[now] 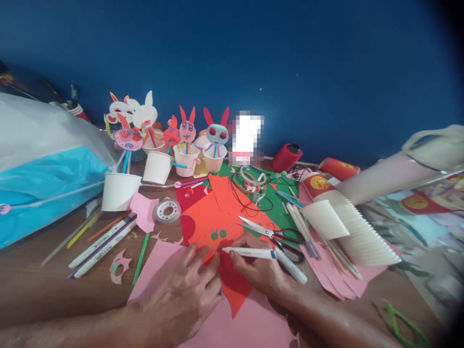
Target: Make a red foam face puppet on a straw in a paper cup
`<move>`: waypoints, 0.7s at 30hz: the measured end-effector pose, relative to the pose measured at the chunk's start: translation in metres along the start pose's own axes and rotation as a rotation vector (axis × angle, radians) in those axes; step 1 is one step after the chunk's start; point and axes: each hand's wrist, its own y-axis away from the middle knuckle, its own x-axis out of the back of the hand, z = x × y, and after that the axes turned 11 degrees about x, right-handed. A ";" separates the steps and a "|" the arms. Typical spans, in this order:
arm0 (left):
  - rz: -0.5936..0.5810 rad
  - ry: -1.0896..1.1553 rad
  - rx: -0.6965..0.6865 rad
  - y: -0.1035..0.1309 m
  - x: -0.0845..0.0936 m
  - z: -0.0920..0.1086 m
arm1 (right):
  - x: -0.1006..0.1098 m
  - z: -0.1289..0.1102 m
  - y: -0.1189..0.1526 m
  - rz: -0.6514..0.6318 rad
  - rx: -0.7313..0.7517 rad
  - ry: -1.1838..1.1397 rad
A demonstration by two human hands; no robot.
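My right hand [259, 268] grips a white marker [252, 252] with a blue end, its tip down at the orange paper. My left hand [190, 285] lies on the paper, fingers stretched out and slightly bent, holding nothing. Two green paper circles [218, 234] with small marks above them sit on the orange paper [203, 217], just beyond the marker tip. Pink paper [163, 263] lies under both hands. Right behind my right hand rest black-handled scissors [270, 232] and another white marker [292, 267].
At the back left, paper rabbit faces [187, 129] stand in white cups [121, 191]. A tape roll [167, 211], acrylic markers [105, 246] and paper scraps lie left. Stacked paper cups [358, 232] lie right, with green-handled scissors [402, 324] nearer. Red thread [286, 157] rests by the wall.
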 end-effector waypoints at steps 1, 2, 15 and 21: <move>0.003 0.004 0.002 0.000 0.000 0.000 | 0.001 -0.001 -0.001 0.014 -0.011 -0.023; 0.006 0.009 0.006 -0.001 0.000 0.000 | 0.001 -0.001 -0.003 0.030 -0.022 -0.045; 0.075 0.069 0.034 -0.004 0.005 -0.004 | 0.014 -0.004 -0.002 0.075 -0.051 -0.152; 0.103 0.100 0.031 -0.004 0.006 -0.006 | 0.004 0.000 0.004 0.147 0.036 0.081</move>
